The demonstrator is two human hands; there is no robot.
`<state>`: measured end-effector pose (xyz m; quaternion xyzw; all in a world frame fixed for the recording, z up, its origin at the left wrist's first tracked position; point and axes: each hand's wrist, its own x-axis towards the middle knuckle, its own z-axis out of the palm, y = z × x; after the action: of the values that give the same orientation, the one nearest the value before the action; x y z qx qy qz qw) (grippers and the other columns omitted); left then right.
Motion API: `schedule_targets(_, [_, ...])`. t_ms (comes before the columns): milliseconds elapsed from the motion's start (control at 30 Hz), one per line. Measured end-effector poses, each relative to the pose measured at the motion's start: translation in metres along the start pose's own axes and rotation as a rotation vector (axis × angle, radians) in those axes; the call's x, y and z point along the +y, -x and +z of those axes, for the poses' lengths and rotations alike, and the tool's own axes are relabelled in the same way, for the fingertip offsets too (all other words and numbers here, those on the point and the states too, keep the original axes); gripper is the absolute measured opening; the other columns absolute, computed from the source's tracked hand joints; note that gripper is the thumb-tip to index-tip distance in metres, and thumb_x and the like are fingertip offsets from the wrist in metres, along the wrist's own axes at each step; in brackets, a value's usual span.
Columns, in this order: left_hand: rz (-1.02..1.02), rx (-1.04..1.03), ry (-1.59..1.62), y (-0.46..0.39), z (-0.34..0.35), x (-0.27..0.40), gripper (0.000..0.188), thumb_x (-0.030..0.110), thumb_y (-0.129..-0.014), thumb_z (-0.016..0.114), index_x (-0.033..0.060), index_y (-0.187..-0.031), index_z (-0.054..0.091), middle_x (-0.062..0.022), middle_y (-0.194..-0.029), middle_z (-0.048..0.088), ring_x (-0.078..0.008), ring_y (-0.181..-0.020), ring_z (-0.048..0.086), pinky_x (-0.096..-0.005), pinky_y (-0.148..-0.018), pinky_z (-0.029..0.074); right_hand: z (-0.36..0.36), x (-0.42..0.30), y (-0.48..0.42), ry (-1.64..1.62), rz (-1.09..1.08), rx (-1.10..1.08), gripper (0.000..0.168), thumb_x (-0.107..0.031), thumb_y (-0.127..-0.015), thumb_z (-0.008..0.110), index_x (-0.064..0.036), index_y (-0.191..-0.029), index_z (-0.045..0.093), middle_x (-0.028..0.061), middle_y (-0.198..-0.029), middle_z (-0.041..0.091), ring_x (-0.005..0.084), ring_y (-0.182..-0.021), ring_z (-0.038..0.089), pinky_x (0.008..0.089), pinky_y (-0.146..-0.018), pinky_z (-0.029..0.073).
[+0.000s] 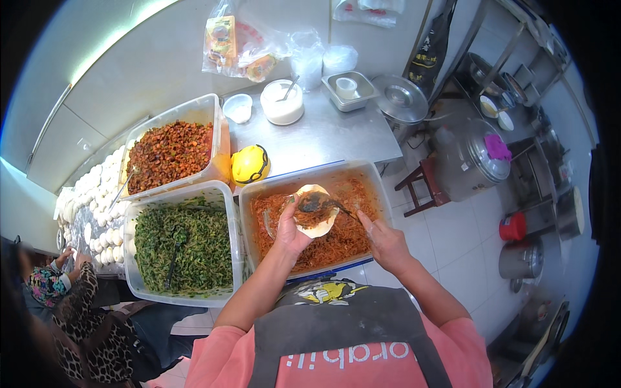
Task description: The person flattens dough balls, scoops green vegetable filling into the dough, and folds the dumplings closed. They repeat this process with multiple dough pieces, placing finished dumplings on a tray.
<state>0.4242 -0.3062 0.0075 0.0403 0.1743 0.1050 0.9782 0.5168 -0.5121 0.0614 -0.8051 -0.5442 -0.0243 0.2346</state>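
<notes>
My left hand holds a round dough wrapper from its left and lower side, above a plastic bin of reddish shredded filling. Some of that filling lies on the wrapper. A dark spoon rests its bowl on the filling, and its handle runs right into my right hand, whose fingers are closed on it. Left of this bin stands a bin of chopped green filling with a dark spoon in it. Behind that one is a bin of diced red-brown filling.
A yellow rounded object, a white tub with a spoon and a steel pan stand on the steel table. Many dough pieces lie at left, where other people work. A red stool and large pot are at right.
</notes>
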Motion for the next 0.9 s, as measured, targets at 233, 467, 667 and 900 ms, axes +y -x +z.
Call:
schedule_targets(233, [0.077,0.088,-0.119,0.006,-0.002,0.003,0.05,0.037,-0.086,0.051,0.0048,-0.123,0.045,-0.0165,-0.125,0.049,-0.0322,-0.114,0.048,-0.048,-0.098,0.038,-0.003,0.007,0.008,-0.144,0.091,0.181,0.054,-0.002,-0.078,0.052,-0.008,-0.131,0.042,0.0107,-0.071,0.049,0.027,-0.055,0.052,0.0357,-0.05,0.045])
schedule_targets(467, [0.073,0.075,-0.112,0.024,-0.021,0.024,0.047,0.036,-0.087,0.051,0.0045,-0.123,0.045,-0.0141,-0.124,0.05,-0.0301,-0.113,0.049,-0.0465,-0.096,0.04,0.036,0.102,0.089,0.326,0.308,-0.324,0.06,-0.003,-0.08,0.047,-0.018,-0.136,0.034,0.0105,-0.071,0.052,0.029,-0.055,0.055,0.0381,-0.05,0.047])
schedule_targets(667, [0.049,0.113,-0.067,0.034,-0.021,0.028,0.047,0.036,-0.089,0.048,0.0053,-0.124,0.044,-0.0137,-0.125,0.05,-0.0302,-0.114,0.049,-0.0479,-0.095,0.04,0.041,0.083,0.066,0.24,0.324,-0.136,0.058,-0.002,-0.079,0.046,-0.016,-0.135,0.037,0.0129,-0.074,0.054,0.0308,-0.059,0.057,0.0391,-0.054,0.048])
schedule_targets(900, [0.01,0.058,-0.057,0.043,-0.015,0.034,0.046,0.035,-0.088,0.05,0.0055,-0.124,0.045,-0.0137,-0.124,0.05,-0.0303,-0.113,0.049,-0.0481,-0.095,0.04,0.054,0.077,0.063,-0.133,0.521,-0.098,0.047,-0.004,-0.082,0.044,-0.013,-0.128,0.045,0.0159,-0.076,0.059,0.0321,-0.066,0.059,0.0398,-0.06,0.048])
